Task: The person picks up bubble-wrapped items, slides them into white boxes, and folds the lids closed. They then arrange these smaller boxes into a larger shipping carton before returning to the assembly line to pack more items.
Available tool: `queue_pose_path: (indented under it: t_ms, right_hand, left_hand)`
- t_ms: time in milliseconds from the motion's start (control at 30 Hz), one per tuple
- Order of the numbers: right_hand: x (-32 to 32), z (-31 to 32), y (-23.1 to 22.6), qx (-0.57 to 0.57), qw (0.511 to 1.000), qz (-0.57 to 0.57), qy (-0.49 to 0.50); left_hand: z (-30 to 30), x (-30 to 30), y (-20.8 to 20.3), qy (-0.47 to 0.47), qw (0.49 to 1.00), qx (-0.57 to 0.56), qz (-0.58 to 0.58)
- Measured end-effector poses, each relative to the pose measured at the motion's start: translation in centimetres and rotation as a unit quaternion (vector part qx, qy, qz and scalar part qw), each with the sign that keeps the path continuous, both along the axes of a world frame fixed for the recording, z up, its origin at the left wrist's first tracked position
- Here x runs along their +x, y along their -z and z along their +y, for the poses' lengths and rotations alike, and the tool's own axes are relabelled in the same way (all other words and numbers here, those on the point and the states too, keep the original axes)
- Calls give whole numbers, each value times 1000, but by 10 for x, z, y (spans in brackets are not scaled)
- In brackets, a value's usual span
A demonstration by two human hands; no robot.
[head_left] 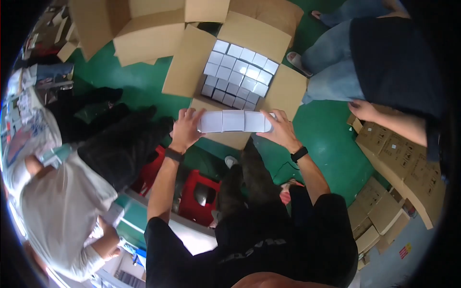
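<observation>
Between my two hands a row of three small white boxes (234,121) is squeezed end to end. My left hand (186,128) presses on the row's left end, and my right hand (283,131) grips its right end. Just beyond the row stands a large open cardboard carton (253,30) with its flaps folded outward. Inside it, many small white boxes (238,66) stand packed in rows; those at the near side sit lower than the far ones. The held row is over the carton's near flap (225,137).
More open cardboard boxes (151,41) stand at the far left. A person in dark top and jeans (331,62) is at the right, beside stacked cartons (398,158). Another person in a light shirt (62,206) is at the left. Red stools (192,189) stand near my legs.
</observation>
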State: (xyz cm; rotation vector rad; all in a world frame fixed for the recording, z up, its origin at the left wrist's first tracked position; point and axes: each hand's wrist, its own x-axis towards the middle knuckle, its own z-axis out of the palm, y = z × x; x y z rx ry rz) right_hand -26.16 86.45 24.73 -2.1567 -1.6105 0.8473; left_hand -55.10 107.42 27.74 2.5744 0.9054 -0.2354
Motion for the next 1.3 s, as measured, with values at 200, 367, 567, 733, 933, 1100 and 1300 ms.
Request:
queue_pose_path:
  t_ms: [200, 367, 567, 733, 933, 1100, 1300]
  right_hand:
    - [32, 54, 160, -23, 997, 22, 64]
    - [27, 59, 255, -16, 991, -8, 134]
    - [-16, 59, 332, -54, 975, -159, 144]
    - [-14, 61, 328, -70, 969, -223, 77]
    - [5, 51, 324, -123, 964, -233, 43]
    - [-17, 38, 274, -166, 943, -287, 10]
    - [-26, -6, 173, -176, 974, -144, -16]
  left_hand:
    - [108, 67, 175, 69, 993, -89, 44]
    - [136, 105, 280, 125, 989, -79, 10]
    - [113, 101, 371, 171, 982, 44, 62]
    - [109, 80, 383, 175, 949, 216, 149]
    - [53, 83, 317, 19, 968, 194, 159]
    - [-64, 12, 181, -129, 977, 78, 150]
    - [-228, -92, 36, -391, 887, -188, 157]
